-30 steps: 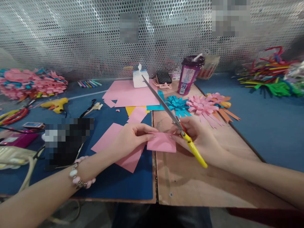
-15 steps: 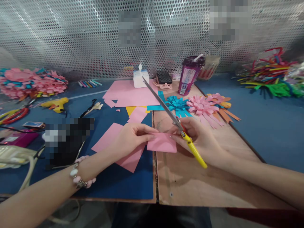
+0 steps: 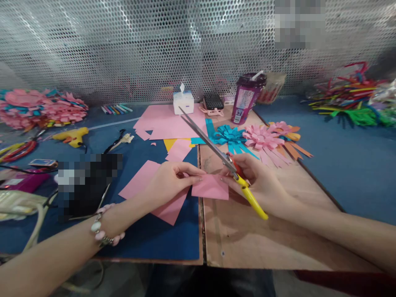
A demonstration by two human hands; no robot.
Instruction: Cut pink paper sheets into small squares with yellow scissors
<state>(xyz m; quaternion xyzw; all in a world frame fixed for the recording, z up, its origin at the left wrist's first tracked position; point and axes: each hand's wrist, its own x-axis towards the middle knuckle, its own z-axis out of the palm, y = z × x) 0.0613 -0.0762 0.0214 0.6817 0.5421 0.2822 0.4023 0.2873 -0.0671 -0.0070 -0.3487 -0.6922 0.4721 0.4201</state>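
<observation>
A small piece of pink paper (image 3: 210,187) is stretched between my two hands above the seam of the table. My left hand (image 3: 173,181) pinches its left edge between thumb and fingers. On the right edge, my right hand (image 3: 253,177) pinches the paper and also holds yellow-and-red scissors (image 3: 252,200), blades pointing up and left. Under my left hand lies a larger pink sheet (image 3: 171,210). Another pink piece (image 3: 179,149) rests just beyond. Farther off are a blue paper flower (image 3: 229,135) and a pink paper flower (image 3: 262,137).
A purple cup (image 3: 247,99), a white tissue box (image 3: 183,103) and large pink sheets (image 3: 173,128) stand or lie at the back. On the left are a yellow glue gun (image 3: 71,135), a black device (image 3: 89,189) and red-handled scissors (image 3: 26,149).
The scissors in my right hand have swung slightly, their tips now a little lower and farther left. Both hands keep hold of the small pink paper, which has barely shifted.
</observation>
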